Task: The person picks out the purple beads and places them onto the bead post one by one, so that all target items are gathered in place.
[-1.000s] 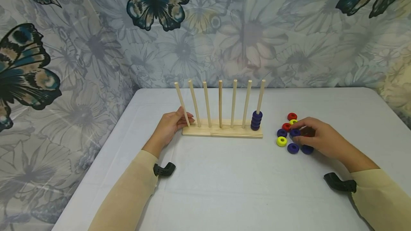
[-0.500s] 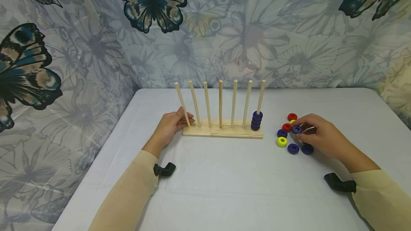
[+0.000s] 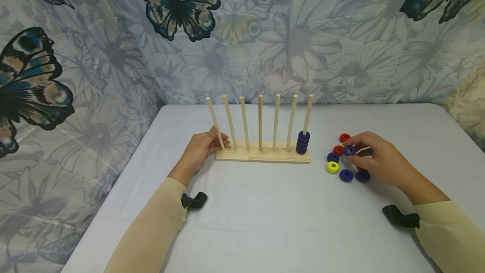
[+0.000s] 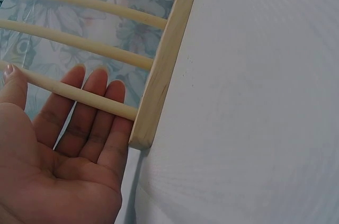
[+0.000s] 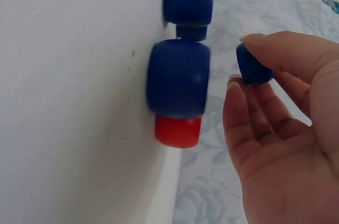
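A wooden peg stand (image 3: pixel 261 156) with several upright pegs stands mid-table; blue rings (image 3: pixel 302 143) are stacked on its rightmost peg. My left hand (image 3: pixel 200 148) holds the leftmost peg (image 4: pixel 79 95), fingers behind it and thumb on its near side. Right of the stand, my right hand (image 3: pixel 373 155) pinches a blue ring (image 5: pixel 253 65) between thumb and fingers, raised above the loose rings. In the right wrist view its hole is hidden. Close by lie a yellow ring (image 3: pixel 332 167), red rings (image 3: pixel 344 137) and more blue rings (image 3: pixel 346 175), some partly covered by the hand.
A white cloth (image 3: pixel 257 222) covers the table. Behind it hangs a butterfly-patterned backdrop (image 3: pixel 242 54). Black curved pieces, a left one (image 3: pixel 194 200) and a right one (image 3: pixel 401 216), stick out at the sleeve cuffs.
My right hand has lifted the blue ring off the table and moved it slightly away from me. The left hand and the peg stand have stayed in place.
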Demonstrator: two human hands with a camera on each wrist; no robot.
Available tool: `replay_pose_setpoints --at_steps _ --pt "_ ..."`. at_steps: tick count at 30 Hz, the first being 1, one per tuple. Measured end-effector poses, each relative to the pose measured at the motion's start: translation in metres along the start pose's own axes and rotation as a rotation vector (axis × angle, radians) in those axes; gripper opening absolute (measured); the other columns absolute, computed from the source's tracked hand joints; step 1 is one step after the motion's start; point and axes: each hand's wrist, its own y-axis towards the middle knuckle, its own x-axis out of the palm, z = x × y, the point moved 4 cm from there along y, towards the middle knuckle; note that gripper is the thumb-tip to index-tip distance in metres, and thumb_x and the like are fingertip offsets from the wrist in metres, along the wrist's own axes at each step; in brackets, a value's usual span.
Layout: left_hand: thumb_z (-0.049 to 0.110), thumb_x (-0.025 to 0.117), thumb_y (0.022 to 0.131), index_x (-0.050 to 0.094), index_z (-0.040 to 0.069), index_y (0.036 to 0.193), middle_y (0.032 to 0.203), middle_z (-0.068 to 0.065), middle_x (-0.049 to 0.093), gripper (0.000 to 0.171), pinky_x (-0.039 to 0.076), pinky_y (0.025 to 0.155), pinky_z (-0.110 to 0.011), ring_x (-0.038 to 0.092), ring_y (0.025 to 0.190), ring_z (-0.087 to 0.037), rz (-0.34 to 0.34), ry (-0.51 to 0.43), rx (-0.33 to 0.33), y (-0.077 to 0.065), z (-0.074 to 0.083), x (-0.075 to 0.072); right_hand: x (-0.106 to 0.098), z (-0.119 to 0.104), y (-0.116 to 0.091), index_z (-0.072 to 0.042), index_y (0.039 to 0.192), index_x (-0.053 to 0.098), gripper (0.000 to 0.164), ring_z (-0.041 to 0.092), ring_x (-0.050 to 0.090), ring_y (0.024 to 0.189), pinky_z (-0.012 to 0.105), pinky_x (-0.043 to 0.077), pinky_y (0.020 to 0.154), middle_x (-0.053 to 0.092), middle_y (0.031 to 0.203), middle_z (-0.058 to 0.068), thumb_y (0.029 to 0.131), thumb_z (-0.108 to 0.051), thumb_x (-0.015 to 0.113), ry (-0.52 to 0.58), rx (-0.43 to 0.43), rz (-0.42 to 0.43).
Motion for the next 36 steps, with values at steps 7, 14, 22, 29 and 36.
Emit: replay_pose_setpoints --at_steps 7,14,22,29,36 --pt "0.050 0.052 0.114 0.071 -0.017 0.122 0.118 -0.026 0.075 0.070 0.056 0.106 -0.039 0.071 0.117 -0.034 0.000 0.011 0.001 0.000 -0.001 -0.001 -0.004 -0.011 0.000 -0.001 0.128 0.072 0.039 0.031 0.066 0.105 0.002 0.046 0.083 0.065 0.125 0.015 0.092 0.007 0.084 -0.005 -0.008 0.033" --pt "0.048 0.051 0.115 0.070 -0.019 0.123 0.119 -0.028 0.074 0.070 0.057 0.105 -0.041 0.071 0.117 -0.035 0.003 -0.006 0.003 0.000 -0.001 -0.001 -0.006 -0.024 0.000 -0.006 0.127 0.073 0.039 0.013 0.062 0.104 0.004 0.048 0.083 0.066 0.127 0.012 0.093 0.006 0.085 0.011 -0.060 0.060" --pt "0.049 0.052 0.115 0.071 -0.018 0.123 0.120 -0.028 0.073 0.070 0.057 0.105 -0.040 0.071 0.117 -0.034 -0.008 -0.002 0.010 0.001 -0.003 -0.001 -0.008 -0.041 0.000 -0.006 0.123 0.074 0.039 0.001 0.061 0.099 0.007 0.051 0.083 0.068 0.119 0.004 0.089 0.011 0.085 0.021 -0.172 0.102" --pt "0.050 0.051 0.115 0.070 -0.018 0.123 0.120 -0.026 0.074 0.071 0.057 0.106 -0.040 0.071 0.117 -0.032 -0.005 0.003 0.005 0.000 -0.002 -0.001 -0.011 -0.053 0.003 -0.006 0.123 0.074 0.038 0.002 0.059 0.100 0.005 0.049 0.084 0.067 0.121 0.005 0.090 0.006 0.087 -0.012 -0.164 0.104" --pt "0.048 0.051 0.116 0.070 -0.018 0.123 0.122 -0.028 0.073 0.070 0.056 0.107 -0.040 0.071 0.118 -0.034 -0.009 0.000 0.006 0.001 -0.002 -0.001 -0.017 -0.068 0.010 -0.006 0.125 0.074 0.041 0.002 0.061 0.099 0.004 0.048 0.086 0.067 0.121 0.004 0.089 0.007 0.089 -0.013 -0.192 0.122"
